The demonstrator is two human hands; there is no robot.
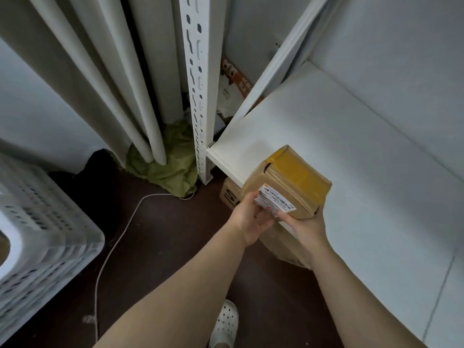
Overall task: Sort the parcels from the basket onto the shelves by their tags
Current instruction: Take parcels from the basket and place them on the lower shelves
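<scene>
A brown cardboard parcel sealed with yellow tape sits over the front edge of a white shelf board. A white barcode tag is stuck on its near side. My left hand grips the parcel's near left corner, fingers by the tag. My right hand holds the near right corner from below. The white slotted basket stands on the floor at the left edge.
A white perforated shelf post rises left of the board. Pale curtains and a green bag lie behind it. Cardboard boxes sit under the shelf. A white cord crosses the dark floor. My white shoe is below.
</scene>
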